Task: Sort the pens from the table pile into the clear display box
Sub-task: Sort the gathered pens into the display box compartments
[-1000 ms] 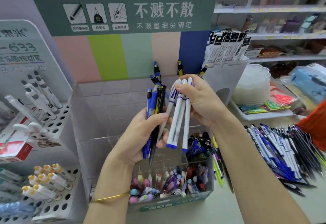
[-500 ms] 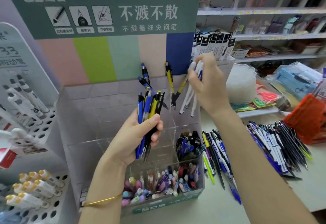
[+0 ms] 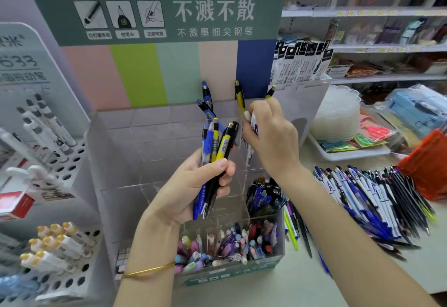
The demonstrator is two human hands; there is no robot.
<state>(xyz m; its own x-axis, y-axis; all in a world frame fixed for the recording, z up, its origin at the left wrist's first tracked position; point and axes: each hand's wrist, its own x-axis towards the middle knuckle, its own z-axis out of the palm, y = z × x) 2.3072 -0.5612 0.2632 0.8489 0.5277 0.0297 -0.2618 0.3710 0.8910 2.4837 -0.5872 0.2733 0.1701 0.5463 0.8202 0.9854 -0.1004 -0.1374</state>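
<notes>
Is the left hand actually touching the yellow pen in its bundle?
Touching. The head view shows the left hand with its thumb lying across the yellow pen, pinning it against the other pens it holds.

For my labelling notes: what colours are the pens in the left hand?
The pens in the left hand are blue, yellow and black; head view.

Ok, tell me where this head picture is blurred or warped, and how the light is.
Head view: light is even and soft, no hard shadows; the right hand gripping white pens is motion-smeared, as is the pen pile; the left hand and its bundle of pens are sharper; the far shelves are soft and slant from the wide lens.
</notes>
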